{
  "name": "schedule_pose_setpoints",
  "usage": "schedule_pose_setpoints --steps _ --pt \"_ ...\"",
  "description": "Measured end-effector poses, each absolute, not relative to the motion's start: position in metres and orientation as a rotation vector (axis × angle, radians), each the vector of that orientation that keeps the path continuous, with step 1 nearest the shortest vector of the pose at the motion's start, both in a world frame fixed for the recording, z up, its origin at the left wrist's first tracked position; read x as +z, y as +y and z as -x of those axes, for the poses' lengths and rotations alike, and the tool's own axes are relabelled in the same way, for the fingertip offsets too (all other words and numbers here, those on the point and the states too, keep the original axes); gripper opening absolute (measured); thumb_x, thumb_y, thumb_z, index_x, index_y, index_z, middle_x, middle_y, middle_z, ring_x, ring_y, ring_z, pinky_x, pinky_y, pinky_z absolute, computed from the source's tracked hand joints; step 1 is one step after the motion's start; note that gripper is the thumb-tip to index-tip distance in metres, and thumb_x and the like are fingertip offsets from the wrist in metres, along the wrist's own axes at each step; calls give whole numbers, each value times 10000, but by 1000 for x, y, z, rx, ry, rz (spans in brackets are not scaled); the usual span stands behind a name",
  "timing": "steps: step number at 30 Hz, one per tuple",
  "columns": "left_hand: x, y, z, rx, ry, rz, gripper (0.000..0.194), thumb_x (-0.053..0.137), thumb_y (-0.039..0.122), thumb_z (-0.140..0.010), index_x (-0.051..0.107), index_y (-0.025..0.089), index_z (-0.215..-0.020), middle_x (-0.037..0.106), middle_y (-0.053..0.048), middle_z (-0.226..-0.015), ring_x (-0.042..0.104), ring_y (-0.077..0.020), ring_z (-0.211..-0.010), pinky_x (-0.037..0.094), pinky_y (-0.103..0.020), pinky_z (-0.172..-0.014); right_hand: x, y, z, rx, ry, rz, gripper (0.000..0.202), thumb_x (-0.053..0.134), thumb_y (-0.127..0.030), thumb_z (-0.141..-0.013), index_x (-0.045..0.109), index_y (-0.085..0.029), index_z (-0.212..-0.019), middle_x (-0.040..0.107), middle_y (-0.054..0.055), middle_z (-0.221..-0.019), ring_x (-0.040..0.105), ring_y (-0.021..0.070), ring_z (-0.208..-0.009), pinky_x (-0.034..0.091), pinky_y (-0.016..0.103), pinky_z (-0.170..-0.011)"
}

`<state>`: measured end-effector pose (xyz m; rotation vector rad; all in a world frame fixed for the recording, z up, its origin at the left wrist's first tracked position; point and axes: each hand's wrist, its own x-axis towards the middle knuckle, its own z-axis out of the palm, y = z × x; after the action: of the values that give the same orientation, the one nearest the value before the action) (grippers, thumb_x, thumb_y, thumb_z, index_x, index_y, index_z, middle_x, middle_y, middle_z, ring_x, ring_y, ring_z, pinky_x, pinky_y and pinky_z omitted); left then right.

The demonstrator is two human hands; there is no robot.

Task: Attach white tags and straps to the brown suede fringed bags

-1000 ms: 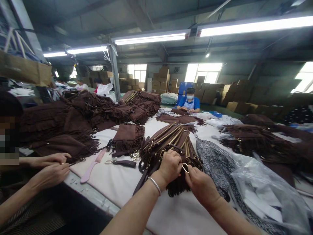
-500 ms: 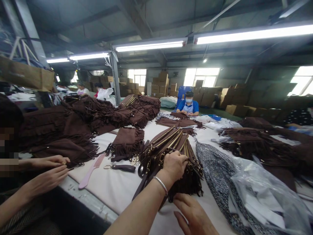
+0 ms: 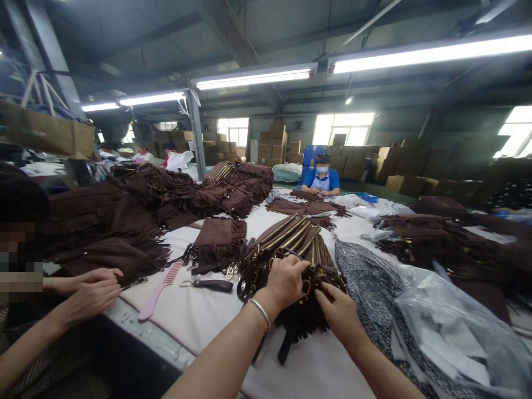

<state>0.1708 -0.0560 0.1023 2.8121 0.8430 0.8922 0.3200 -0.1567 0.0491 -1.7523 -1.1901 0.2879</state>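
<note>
Bench, head view. Stack of brown fringed bags (image 3: 293, 235) with gold zips lies near centre on the pale-covered table (image 3: 187, 318). Left hand (image 3: 285, 282), silver bracelet (image 3: 261, 313) at its wrist, has its fingers closed on the near upper edge of the stack. Right hand (image 3: 338, 310) is at the stack's near right edge, thumb and forefinger close together; cannot tell whether they pinch anything. A gold-coloured ring (image 3: 306, 287) lies between the two hands; a dark strap end (image 3: 285, 348) hangs below.

Left of the stack: small gold rings (image 3: 230, 271), a dark wrist strap (image 3: 213, 285) with metal clip, a fringed pouch (image 3: 214, 238), and a pink comb (image 3: 160, 293) (teeth toward the far side). Farther left, a co-worker's hands (image 3: 93, 291) are close together at the table edge.

Right: speckled grey cloth (image 3: 366, 277), then clear plastic (image 3: 453, 327) over white pieces.

Far side: person in blue (image 3: 321, 182), seated; stacked cartons (image 3: 272, 145), any print too small to read.
</note>
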Motion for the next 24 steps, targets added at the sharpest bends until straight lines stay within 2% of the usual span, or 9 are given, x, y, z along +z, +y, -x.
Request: schedule_pose_setpoints --steps 4,9,12,14,15,17,20,23,24 --pt "85 -73 -169 1099 648 -2806 462 554 236 -829 565 282 -1289 584 -84 -1243 535 -258 -1119 392 -421 -913 59 -151 -305 290 -1134 1722 359 564 -463 -816 750 -196 -969 765 69 -950 683 260 -896 503 344 -844" --pt "70 -71 -165 1102 742 -2855 343 483 305 -915 603 288 -1236 616 -75 -1203 541 -257 -1111 386 -432 -925 61 -148 -301 401 -1040 1669 322 653 -496 -731 713 -181 -698 693 30 -677 613 199 -669 476 292 -648" --pt "70 -80 -153 1052 712 -2925 392 501 293 -897 569 302 -1283 578 -65 -1300 482 -271 -1223 351 -450 -1013 51 -155 -299 743 -736 1498 337 729 -494 -651 628 -173 -663 491 -54 -487 429 99 -432 315 218 -405" --pt "69 -89 -139 1031 634 -2950 428 520 304 -878 550 304 -1305 532 -57 -1376 424 -276 -1296 312 -453 -1071 42 -162 -300 974 -536 1347 375 780 -475 -612 556 -178 -659 377 -104 -477 304 46 -370 200 176 -358" --pt "67 -91 -130 1015 609 -2940 424 520 308 -877 553 301 -1300 529 -54 -1382 425 -264 -1299 311 -437 -1080 38 -166 -302 1045 -484 1298 394 810 -452 -592 536 -177 -660 370 -110 -497 297 33 -372 196 161 -358" --pt "61 -89 -106 949 718 -2877 341 497 296 -893 603 287 -1217 592 -52 -1290 501 -220 -1208 358 -380 -1045 31 -170 -307 1087 -437 1273 416 844 -429 -562 539 -167 -666 375 -107 -523 309 23 -384 211 146 -355" --pt "48 -61 -56 749 1331 -2685 204 483 218 -891 661 244 -987 655 -61 -1049 582 -195 -1007 437 -331 -923 28 -171 -312 1058 -459 1296 420 851 -440 -548 608 -146 -725 413 -85 -543 351 35 -412 260 151 -354" --pt "36 -25 -7 658 1648 -2569 342 514 59 -786 616 188 -1085 626 -104 -1099 583 -230 -992 468 -348 -854 30 -171 -305 1052 -500 1283 423 843 -458 -554 629 -150 -750 451 -65 -558 369 50 -431 292 168 -364" --pt "33 -16 5 624 1686 -2554 340 520 31 -758 623 176 -1047 630 -102 -1061 596 -227 -935 478 -340 -812 30 -172 -300 1057 -501 1282 425 841 -465 -554 629 -154 -751 458 -62 -562 367 51 -431 287 170 -365"
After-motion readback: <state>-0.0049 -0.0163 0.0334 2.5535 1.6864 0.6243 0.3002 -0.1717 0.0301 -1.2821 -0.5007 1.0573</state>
